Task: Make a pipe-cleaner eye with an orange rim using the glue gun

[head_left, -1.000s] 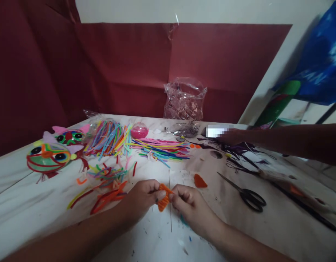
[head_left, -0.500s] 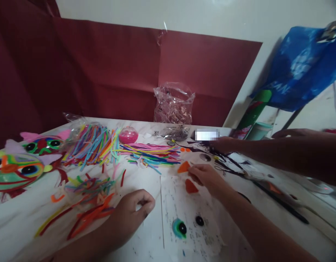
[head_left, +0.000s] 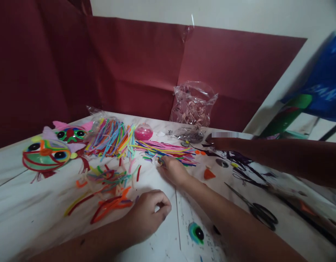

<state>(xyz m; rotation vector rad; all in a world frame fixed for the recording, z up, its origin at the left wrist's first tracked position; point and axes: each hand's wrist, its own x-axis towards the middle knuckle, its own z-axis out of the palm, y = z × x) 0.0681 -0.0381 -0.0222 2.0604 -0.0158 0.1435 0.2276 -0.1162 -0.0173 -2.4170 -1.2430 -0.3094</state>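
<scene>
My left hand (head_left: 148, 215) rests on the white table (head_left: 26, 214) near the front, its fingers curled in a loose fist beside a pile of orange and red pipe cleaner pieces (head_left: 110, 204). My right hand (head_left: 172, 168) reaches forward to the near edge of a spread of coloured pipe cleaners (head_left: 168, 150), fingertips pinched at a small piece that I cannot make out. Two orange felt pieces (head_left: 208, 173) lie just right of that hand. A blue-green eye sticker (head_left: 196, 233) sits on a paper sheet under my right forearm.
Two colourful round masks (head_left: 46, 156) lie at the left. A second bundle of pipe cleaners (head_left: 110, 136), a pink dome (head_left: 143, 131) and a clear plastic bag (head_left: 193, 103) stand further back. Another person's arm (head_left: 279, 158) stretches in from the right. Black scissors (head_left: 259, 210) lie at the right.
My right hand left the orange felt piece on the table and moved left to the coloured pipe cleaners. My left hand stayed curled on the table. The view swung slightly right.
</scene>
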